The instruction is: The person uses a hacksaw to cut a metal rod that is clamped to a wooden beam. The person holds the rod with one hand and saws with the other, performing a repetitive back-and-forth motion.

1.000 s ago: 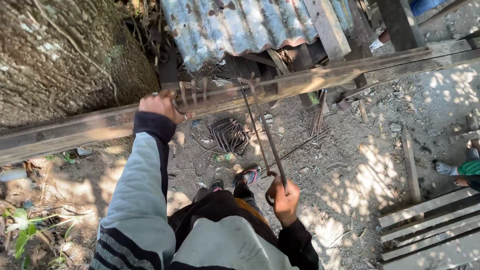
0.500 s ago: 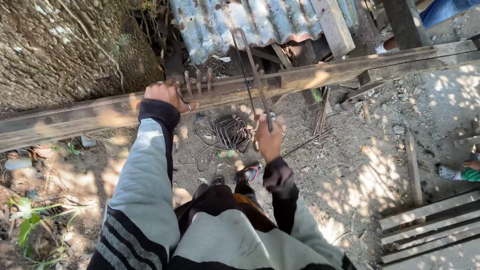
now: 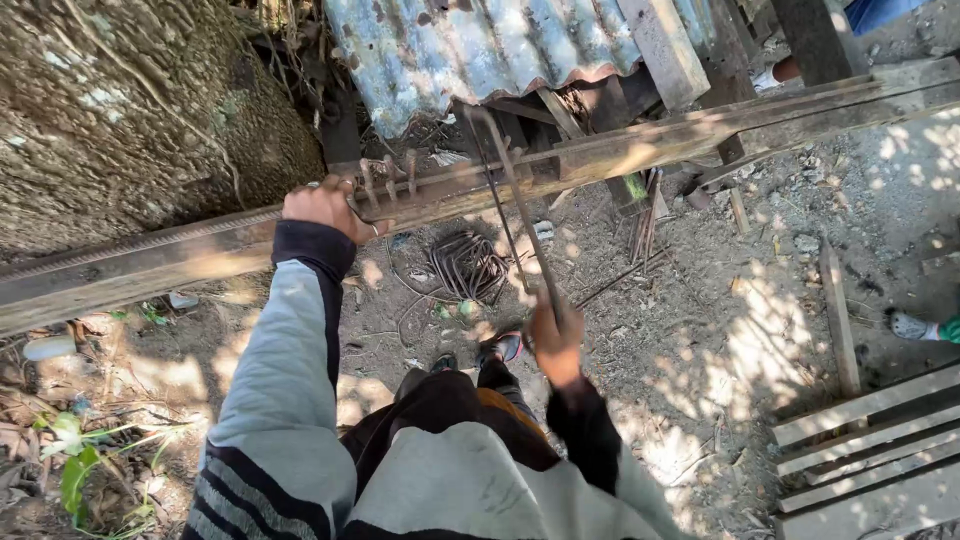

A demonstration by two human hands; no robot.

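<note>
Rebar bending at an outdoor timber bench, partly done.

Far left: a rough tree trunk (image 3: 130,110). Left hand (image 3: 325,207), clenched, presses a thin steel rod (image 3: 150,243) down along the long wooden beam (image 3: 620,150) that crosses the scene. Just right of that hand: a row of upright pegs (image 3: 385,178) set in the beam. Centre: right hand (image 3: 555,335), gripped around the near end of a long metal bending lever (image 3: 515,215), whose far end hooks at the beam. On the dirt below lies a pile of finished bent wire ties (image 3: 468,265), so some pieces look complete; the current rod appears mid-bend. Far: corrugated sheet (image 3: 480,45). Near right: stacked timber slats (image 3: 870,450).
</note>
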